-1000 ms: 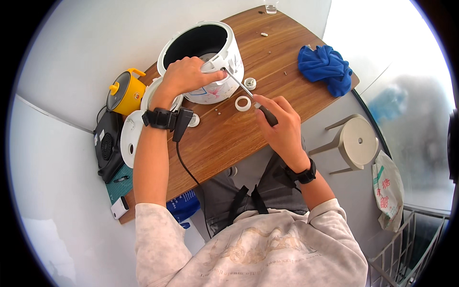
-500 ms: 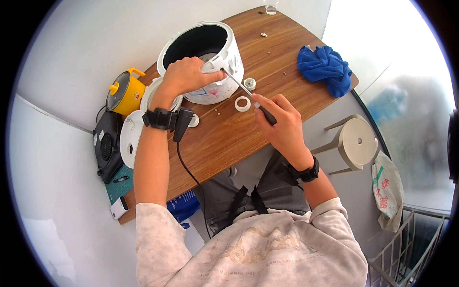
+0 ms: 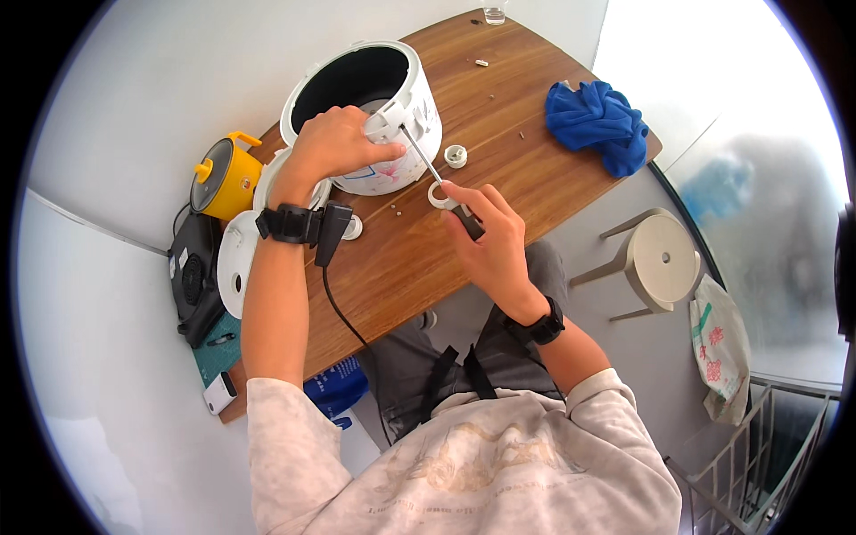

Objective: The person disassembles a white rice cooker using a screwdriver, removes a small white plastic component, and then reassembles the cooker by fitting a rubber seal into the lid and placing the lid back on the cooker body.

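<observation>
A white cooker body (image 3: 419, 98) with a dark inside stands near the back of the table. My left hand (image 3: 334, 143) is closed on its front rim, thumb along the patterned side. My right hand (image 3: 489, 250) grips a screwdriver (image 3: 419, 153) with a dark handle, its shaft running up-left to a spot on the white rim piece right of my left thumb. A white ring (image 3: 434, 197) lies behind the handle, partly hidden. A small white round part (image 3: 455, 156) sits right of the cooker, and another white part (image 3: 352, 228) lies by my left wrist.
On the wooden table (image 3: 499, 125) are a blue cloth (image 3: 593, 125), a glass (image 3: 495, 12), small bits and, at left, a yellow pot (image 3: 230, 181), white lids (image 3: 236, 263), a black appliance (image 3: 192, 276) and a phone (image 3: 219, 392). A stool (image 3: 662, 263) stands at right.
The view has shifted slightly, moving the scene leftward. My right hand has moved left with the screwdriver, which is steeper and now overlaps the white ring. My left hand stays on the rim.
</observation>
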### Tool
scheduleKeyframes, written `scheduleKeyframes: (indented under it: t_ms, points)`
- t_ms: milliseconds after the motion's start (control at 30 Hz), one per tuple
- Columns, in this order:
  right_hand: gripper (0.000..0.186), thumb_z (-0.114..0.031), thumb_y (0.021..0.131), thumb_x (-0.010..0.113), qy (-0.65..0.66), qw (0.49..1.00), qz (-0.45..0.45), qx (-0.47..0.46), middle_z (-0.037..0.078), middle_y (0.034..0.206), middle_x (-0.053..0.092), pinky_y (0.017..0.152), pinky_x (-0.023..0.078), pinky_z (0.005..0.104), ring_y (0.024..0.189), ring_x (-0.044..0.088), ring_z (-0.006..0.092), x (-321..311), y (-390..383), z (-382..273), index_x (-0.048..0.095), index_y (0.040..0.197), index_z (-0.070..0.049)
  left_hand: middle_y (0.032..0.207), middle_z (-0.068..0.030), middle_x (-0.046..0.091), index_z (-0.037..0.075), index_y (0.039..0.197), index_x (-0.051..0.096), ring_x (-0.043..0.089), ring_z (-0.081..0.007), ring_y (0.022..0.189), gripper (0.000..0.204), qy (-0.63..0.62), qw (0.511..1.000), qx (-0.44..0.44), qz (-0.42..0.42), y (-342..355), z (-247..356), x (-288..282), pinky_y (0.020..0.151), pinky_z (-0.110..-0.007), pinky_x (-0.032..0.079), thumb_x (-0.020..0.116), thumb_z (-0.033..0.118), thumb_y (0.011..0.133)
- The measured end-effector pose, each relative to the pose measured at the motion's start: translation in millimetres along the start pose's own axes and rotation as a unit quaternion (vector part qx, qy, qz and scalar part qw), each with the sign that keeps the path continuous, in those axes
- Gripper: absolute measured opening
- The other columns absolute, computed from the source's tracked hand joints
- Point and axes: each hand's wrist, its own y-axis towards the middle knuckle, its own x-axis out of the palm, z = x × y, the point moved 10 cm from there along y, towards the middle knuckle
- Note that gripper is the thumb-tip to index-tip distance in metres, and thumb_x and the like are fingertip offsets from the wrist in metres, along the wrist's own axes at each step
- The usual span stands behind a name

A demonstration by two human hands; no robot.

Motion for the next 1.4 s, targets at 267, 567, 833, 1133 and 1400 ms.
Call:
scheduleKeyframes:
  t_ms: [267, 567, 833, 1133, 1400]
  points:
    - [0.033, -0.006, 0.093, 0.071, 0.267, 0.93, -0.029, 0.25, 0.001, 0.085, 0.057, 0.053, 0.044, 0.0262, 0.065, 0.056, 0.007, 31.9, -17.5, 34.5, 0.068, 0.126, -0.002, 0.084, -0.0193, 0.075, 0.001, 0.093, 0.077, 0.074, -0.0372, 0.082, 0.07, 0.01, 1.0, 0.007, 0.01, -0.5, 0.8, -1.6, 0.075, -0.043, 0.058, 0.076, 0.067, 0.071]
    - [0.035, -0.013, 0.098, 0.068, 0.477, 0.814, -0.018, 0.331, 0.001, 0.085, 0.058, 0.042, 0.041, 0.025, 0.057, 0.056, 0.0092, 47.9, -23.3, 21.4, 0.06, 0.13, 0.0, 0.082, -0.0192, 0.075, 0.001, 0.09, 0.077, 0.074, -0.0365, 0.081, 0.071, 0.004, 1.0, 0.01, 0.017, 0.6, 0.5, -1.1, 0.075, -0.043, 0.058, 0.076, 0.069, 0.071]
    - [0.029, -0.019, 0.1, 0.067, 0.549, 0.741, -0.077, 0.379, 0.004, 0.085, 0.059, 0.044, 0.04, 0.0234, 0.061, 0.058, 0.0109, 38.9, -19.8, 24.7, 0.061, 0.126, -0.007, 0.079, -0.0176, 0.074, 0.002, 0.09, 0.077, 0.074, -0.0347, 0.078, 0.072, 0.012, 1.0, 0.0, 0.004, 3.5, -3.1, 2.3, 0.071, -0.042, 0.058, 0.074, 0.072, 0.071]
    - [0.027, -0.014, 0.097, 0.068, 0.213, 0.944, -0.064, 0.244, 0.001, 0.085, 0.061, 0.046, 0.043, 0.0232, 0.062, 0.06, 0.008, -17.3, -18.4, 58.0, 0.061, 0.12, -0.002, 0.082, -0.0156, 0.076, 0.007, 0.102, 0.08, 0.074, -0.0328, 0.08, 0.074, 0.024, 1.0, 0.002, 0.002, 1.5, -0.5, 4.3, 0.073, -0.043, 0.057, 0.066, 0.076, 0.078]
    - [0.028, -0.026, 0.09, 0.07, -0.3, 0.942, -0.042, 0.145, 0.009, 0.083, 0.073, 0.071, 0.054, 0.0382, 0.078, 0.071, 0.029, -65.3, 10.7, 90.5, 0.069, 0.112, -0.008, 0.079, -0.0102, 0.076, 0.018, 0.114, 0.077, 0.074, -0.0291, 0.075, 0.062, -0.021, 0.987, 0.086, 0.137, -17.0, 10.5, -13.5, 0.069, -0.041, 0.058, 0.069, 0.068, 0.079]
